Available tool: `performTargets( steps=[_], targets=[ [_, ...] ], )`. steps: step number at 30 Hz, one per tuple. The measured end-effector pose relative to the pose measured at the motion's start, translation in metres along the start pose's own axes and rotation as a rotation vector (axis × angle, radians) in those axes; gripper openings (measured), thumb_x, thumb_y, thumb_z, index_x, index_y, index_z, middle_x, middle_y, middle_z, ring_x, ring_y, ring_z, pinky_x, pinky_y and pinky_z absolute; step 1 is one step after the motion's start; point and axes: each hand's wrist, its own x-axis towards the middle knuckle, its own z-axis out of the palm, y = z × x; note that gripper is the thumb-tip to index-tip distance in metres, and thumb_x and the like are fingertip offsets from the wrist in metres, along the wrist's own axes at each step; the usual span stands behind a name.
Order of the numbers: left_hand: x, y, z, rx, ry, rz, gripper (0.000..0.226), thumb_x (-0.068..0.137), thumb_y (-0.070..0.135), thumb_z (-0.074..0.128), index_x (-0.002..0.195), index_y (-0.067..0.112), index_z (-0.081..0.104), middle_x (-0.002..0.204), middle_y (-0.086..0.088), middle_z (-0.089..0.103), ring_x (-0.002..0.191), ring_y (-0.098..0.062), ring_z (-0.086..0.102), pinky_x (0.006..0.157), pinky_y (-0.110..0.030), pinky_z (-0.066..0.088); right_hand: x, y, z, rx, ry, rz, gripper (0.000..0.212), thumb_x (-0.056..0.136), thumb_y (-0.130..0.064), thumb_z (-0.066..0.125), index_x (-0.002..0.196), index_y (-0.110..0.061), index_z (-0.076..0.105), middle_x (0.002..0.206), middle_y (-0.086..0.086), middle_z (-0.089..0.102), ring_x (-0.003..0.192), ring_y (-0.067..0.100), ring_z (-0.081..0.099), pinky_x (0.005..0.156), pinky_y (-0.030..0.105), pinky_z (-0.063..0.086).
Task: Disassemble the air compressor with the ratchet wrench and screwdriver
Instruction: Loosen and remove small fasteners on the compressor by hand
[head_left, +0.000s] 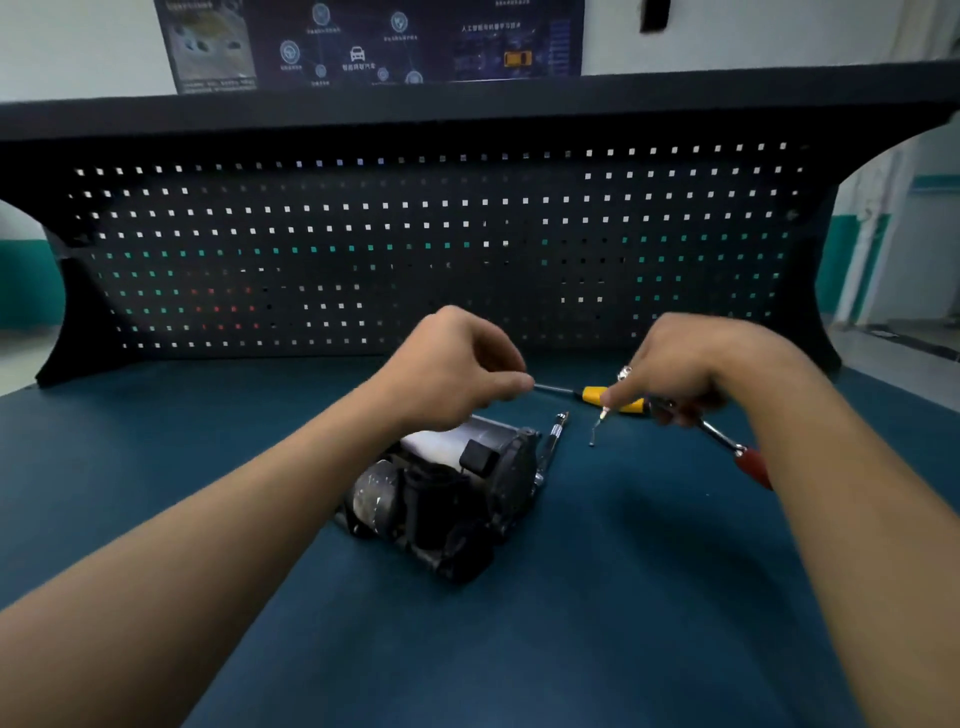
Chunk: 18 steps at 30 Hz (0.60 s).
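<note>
Your right hand (691, 369) grips the ratchet wrench (748, 460), ready for bolts; your left hand (452, 369) curls above the air compressor (447, 499). Whether it holds anything, I cannot tell.

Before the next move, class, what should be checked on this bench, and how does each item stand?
1. Ratchet wrench gripped by the right hand: ok.
2. Yellow-handled screwdriver lying within reach on the benchtop: ok.
3. Left hand holding the screwdriver's shaft tip: cannot tell.
4. Air compressor resting on the benchtop: ok.
5. Small metal part below the right hand at rest: cannot tell, blurred.
</note>
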Motion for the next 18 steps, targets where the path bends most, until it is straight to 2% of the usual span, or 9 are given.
performTargets(
  steps=[2, 5, 7, 9, 10, 13, 16, 18],
  targets=[
    [0.025, 0.016, 0.016, 0.184, -0.090, 0.046, 0.007, 0.082, 0.026, 0.081, 0.080, 0.021, 0.078, 0.070, 0.010, 0.072, 0.064, 0.003, 0.064, 0.060, -0.013, 0.051, 0.012, 0.012, 0.006, -0.036, -0.091, 0.064, 0.041, 0.080, -0.040, 0.084, 0.093, -0.005, 0.067, 0.063, 0.009, 0.070, 0.036, 0.016, 0.057, 0.039, 0.016, 0.038],
    [0.056, 0.033, 0.046, 0.369, -0.240, 0.073, 0.003, 0.084, 0.021, 0.079, 0.087, 0.021, 0.079, 0.070, 0.013, 0.069, 0.061, 0.003, 0.062, 0.060, -0.017, 0.052, 0.025, 0.027, 0.014, -0.082, -0.197, 0.127, 0.051, 0.079, -0.048, 0.081, 0.100, -0.006, 0.062, 0.072, 0.009, 0.075, 0.045, 0.018, 0.058, 0.050, 0.022, 0.039],
    [0.074, 0.034, 0.065, 0.503, -0.351, 0.074, 0.009, 0.088, 0.019, 0.073, 0.095, 0.019, 0.079, 0.082, 0.003, 0.074, 0.077, -0.010, 0.068, 0.073, -0.030, 0.058, 0.034, 0.035, 0.019, -0.093, -0.216, 0.137, 0.052, 0.081, -0.050, 0.079, 0.102, -0.007, 0.062, 0.072, 0.008, 0.075, 0.045, 0.018, 0.054, 0.051, 0.023, 0.037],
    [0.086, 0.029, 0.079, 0.632, -0.441, 0.063, 0.016, 0.092, 0.019, 0.066, 0.101, 0.014, 0.078, 0.097, -0.007, 0.075, 0.093, -0.025, 0.069, 0.084, -0.041, 0.057, 0.044, 0.045, 0.024, -0.068, -0.197, 0.140, 0.046, 0.082, -0.048, 0.079, 0.098, -0.009, 0.062, 0.068, 0.008, 0.072, 0.037, 0.016, 0.052, 0.044, 0.018, 0.036],
    [0.091, 0.026, 0.084, 0.682, -0.473, 0.058, 0.018, 0.094, 0.020, 0.063, 0.104, 0.013, 0.077, 0.101, -0.008, 0.074, 0.096, -0.028, 0.068, 0.086, -0.043, 0.056, 0.048, 0.050, 0.027, -0.045, -0.188, 0.141, 0.043, 0.082, -0.047, 0.079, 0.097, -0.010, 0.064, 0.067, 0.007, 0.070, 0.034, 0.015, 0.052, 0.040, 0.015, 0.035],
    [0.100, 0.018, 0.091, 0.759, -0.548, 0.065, 0.021, 0.096, 0.023, 0.062, 0.111, 0.015, 0.075, 0.105, -0.004, 0.074, 0.097, -0.024, 0.066, 0.086, -0.037, 0.055, 0.061, 0.062, 0.039, -0.031, -0.195, 0.163, 0.040, 0.082, -0.052, 0.077, 0.095, -0.015, 0.066, 0.065, 0.004, 0.073, 0.035, 0.014, 0.051, 0.043, 0.019, 0.036],
    [0.111, 0.008, 0.094, 0.746, -0.623, 0.050, 0.017, 0.094, 0.022, 0.065, 0.108, 0.019, 0.076, 0.086, 0.005, 0.073, 0.077, -0.012, 0.067, 0.070, -0.026, 0.054, 0.072, 0.072, 0.054, 0.068, -0.201, 0.201, 0.036, 0.082, -0.052, 0.077, 0.089, -0.018, 0.068, 0.063, 0.003, 0.073, 0.036, 0.013, 0.053, 0.046, 0.021, 0.036],
    [0.118, 0.002, 0.100, 0.739, -0.680, 0.021, 0.013, 0.093, 0.019, 0.066, 0.102, 0.015, 0.075, 0.081, 0.002, 0.075, 0.073, -0.012, 0.071, 0.067, -0.024, 0.056, 0.078, 0.076, 0.063, 0.138, -0.156, 0.197, 0.034, 0.080, -0.054, 0.077, 0.086, -0.021, 0.072, 0.059, 0.002, 0.072, 0.043, 0.013, 0.057, 0.049, 0.024, 0.039]
  ],
)
